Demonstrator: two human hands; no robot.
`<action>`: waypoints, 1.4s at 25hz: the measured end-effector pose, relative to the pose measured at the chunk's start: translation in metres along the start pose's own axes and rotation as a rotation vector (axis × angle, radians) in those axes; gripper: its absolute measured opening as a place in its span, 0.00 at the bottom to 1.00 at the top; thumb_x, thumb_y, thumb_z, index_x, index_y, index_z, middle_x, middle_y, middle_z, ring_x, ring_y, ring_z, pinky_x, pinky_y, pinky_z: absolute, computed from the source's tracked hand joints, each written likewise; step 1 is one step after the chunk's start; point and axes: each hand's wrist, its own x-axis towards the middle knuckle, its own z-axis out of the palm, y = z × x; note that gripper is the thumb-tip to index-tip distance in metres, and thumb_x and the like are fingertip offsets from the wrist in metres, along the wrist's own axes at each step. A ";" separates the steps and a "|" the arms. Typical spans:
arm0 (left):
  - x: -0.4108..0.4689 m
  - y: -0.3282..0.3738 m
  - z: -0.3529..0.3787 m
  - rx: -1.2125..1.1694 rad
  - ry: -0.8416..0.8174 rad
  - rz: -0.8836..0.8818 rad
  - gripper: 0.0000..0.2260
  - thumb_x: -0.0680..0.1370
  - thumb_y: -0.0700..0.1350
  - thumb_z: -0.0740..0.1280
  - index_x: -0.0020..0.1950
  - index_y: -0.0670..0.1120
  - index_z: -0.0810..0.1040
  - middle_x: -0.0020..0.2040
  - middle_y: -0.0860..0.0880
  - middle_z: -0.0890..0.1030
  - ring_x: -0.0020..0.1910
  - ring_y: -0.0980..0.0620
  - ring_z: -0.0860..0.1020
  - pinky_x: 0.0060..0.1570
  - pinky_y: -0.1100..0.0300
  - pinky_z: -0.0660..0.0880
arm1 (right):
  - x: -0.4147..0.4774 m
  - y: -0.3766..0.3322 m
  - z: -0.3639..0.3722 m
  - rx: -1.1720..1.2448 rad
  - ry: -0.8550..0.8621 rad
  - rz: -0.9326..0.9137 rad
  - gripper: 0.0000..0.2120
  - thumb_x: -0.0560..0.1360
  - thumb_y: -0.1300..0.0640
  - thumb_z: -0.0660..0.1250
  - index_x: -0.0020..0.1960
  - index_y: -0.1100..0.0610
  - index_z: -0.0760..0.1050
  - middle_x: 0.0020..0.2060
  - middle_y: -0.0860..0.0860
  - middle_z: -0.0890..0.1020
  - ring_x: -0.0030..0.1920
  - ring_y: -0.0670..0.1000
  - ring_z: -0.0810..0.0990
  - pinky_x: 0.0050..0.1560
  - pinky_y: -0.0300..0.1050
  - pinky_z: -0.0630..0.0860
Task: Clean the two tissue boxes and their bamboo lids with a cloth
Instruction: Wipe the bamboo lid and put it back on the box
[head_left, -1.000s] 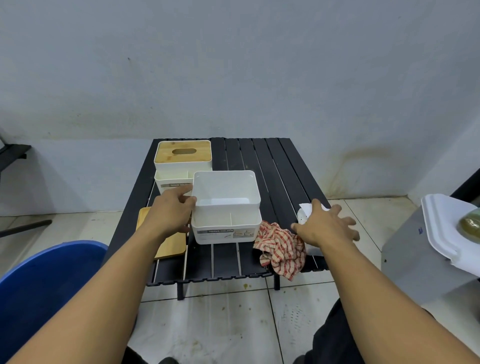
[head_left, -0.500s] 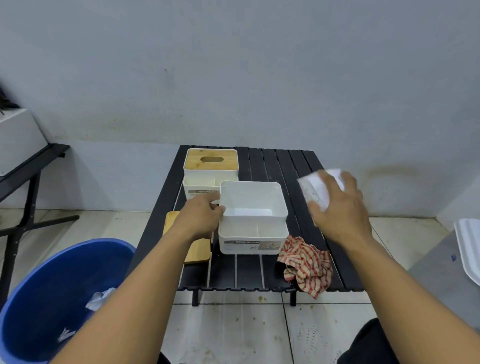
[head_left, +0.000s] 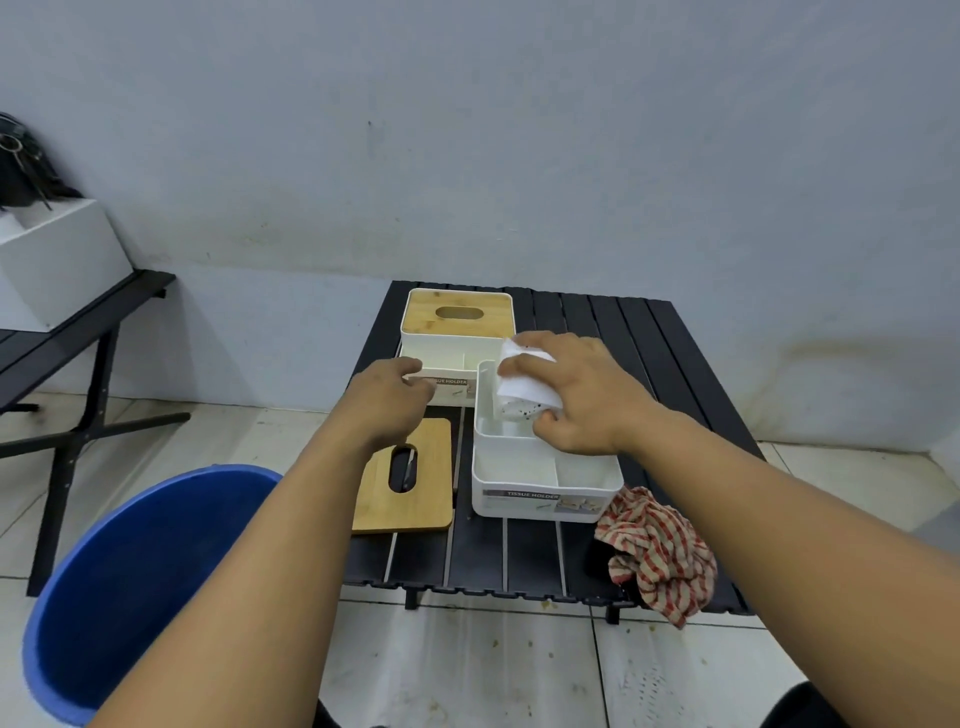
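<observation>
Two white tissue boxes stand on a black slatted table (head_left: 670, 353). The far box (head_left: 457, 358) wears its bamboo lid (head_left: 458, 318). The near box (head_left: 545, 483) is uncovered; its bamboo lid (head_left: 408, 475) lies flat to its left. My right hand (head_left: 576, 395) grips a white, speckled wad of tissue (head_left: 524, 389) over the near box's open back compartment. My left hand (head_left: 389, 395) hovers between the two boxes, fingers curled, holding nothing that I can see. A red-checked cloth (head_left: 660, 556) lies crumpled at the table's front right corner, partly over the edge.
A blue bucket (head_left: 119, 597) stands on the tiled floor at the lower left. A black bench (head_left: 78, 332) with a white box (head_left: 57, 260) on it is at the far left. A grey wall runs behind the table.
My right hand picked up the white tissue from the table's right side and carried it left over the near box. My left hand let go of that box. The view shifted left.
</observation>
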 end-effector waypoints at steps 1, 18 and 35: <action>0.002 0.000 0.000 -0.007 -0.006 -0.002 0.21 0.85 0.47 0.63 0.79 0.51 0.68 0.73 0.44 0.75 0.66 0.40 0.77 0.60 0.45 0.81 | 0.000 0.000 0.004 0.017 -0.024 0.009 0.29 0.72 0.50 0.64 0.73 0.40 0.67 0.78 0.47 0.63 0.73 0.54 0.63 0.76 0.57 0.55; 0.020 -0.033 0.024 0.401 -0.031 -0.201 0.34 0.79 0.60 0.65 0.81 0.52 0.58 0.77 0.44 0.71 0.73 0.38 0.72 0.67 0.41 0.75 | -0.018 0.015 0.003 0.340 0.430 0.376 0.15 0.78 0.55 0.60 0.57 0.49 0.82 0.57 0.47 0.83 0.58 0.52 0.77 0.61 0.54 0.75; -0.005 -0.001 0.014 -0.007 0.083 -0.160 0.43 0.70 0.66 0.68 0.81 0.62 0.53 0.78 0.45 0.63 0.72 0.33 0.68 0.68 0.32 0.70 | -0.101 0.029 0.042 0.151 -0.291 0.771 0.20 0.75 0.62 0.64 0.59 0.41 0.78 0.60 0.50 0.79 0.55 0.56 0.81 0.53 0.50 0.80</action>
